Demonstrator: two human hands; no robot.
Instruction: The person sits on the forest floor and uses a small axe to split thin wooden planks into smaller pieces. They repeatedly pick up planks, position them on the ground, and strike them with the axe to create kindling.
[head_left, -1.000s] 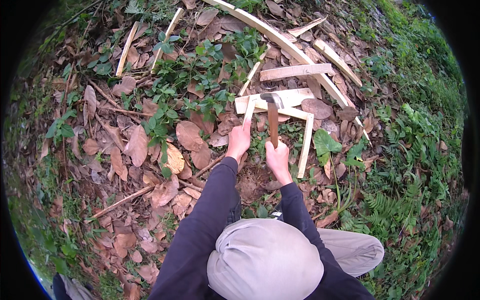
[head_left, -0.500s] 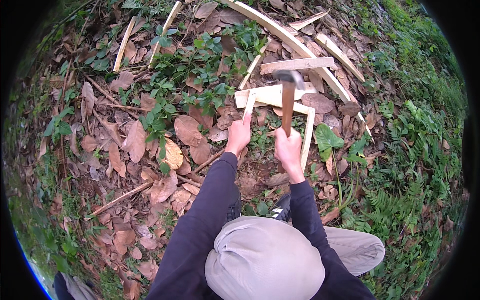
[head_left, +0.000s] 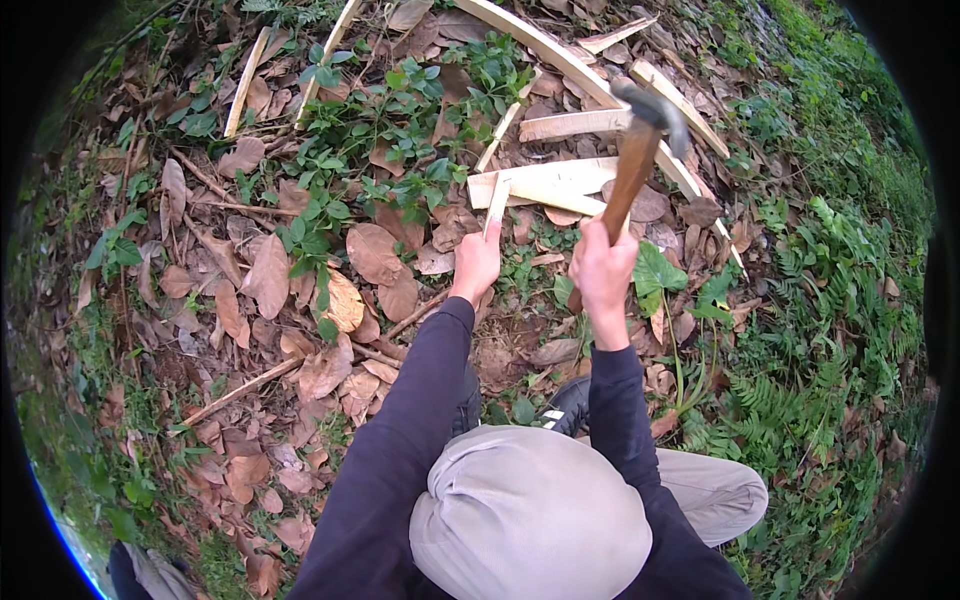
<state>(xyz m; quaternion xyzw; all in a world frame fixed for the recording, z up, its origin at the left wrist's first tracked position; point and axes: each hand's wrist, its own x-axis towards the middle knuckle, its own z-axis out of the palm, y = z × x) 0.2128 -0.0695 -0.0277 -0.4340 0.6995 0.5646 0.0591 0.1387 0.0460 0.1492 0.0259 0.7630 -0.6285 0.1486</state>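
Your left hand (head_left: 477, 266): fingers clamped on a short wooden strip (head_left: 497, 205), far end by the left edge of the pale board (head_left: 582, 174) | Your right hand (head_left: 604, 264): fingers wrapped round the hammer (head_left: 633, 170), held aloft | Since a second ago, you've lifted it rightward from the board; no blow seems to be landing | Leaf litter (head_left: 268, 277) around

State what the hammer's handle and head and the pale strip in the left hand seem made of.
Hammer handle: apparently wood, brown and smooth-looking, perhaps varnished.
Hammer head: metal, likely steel; dark grey, with a lighter shine on one end.
Pale strip in the left hand: apparently bare wood, cream-coloured, no coating visible.
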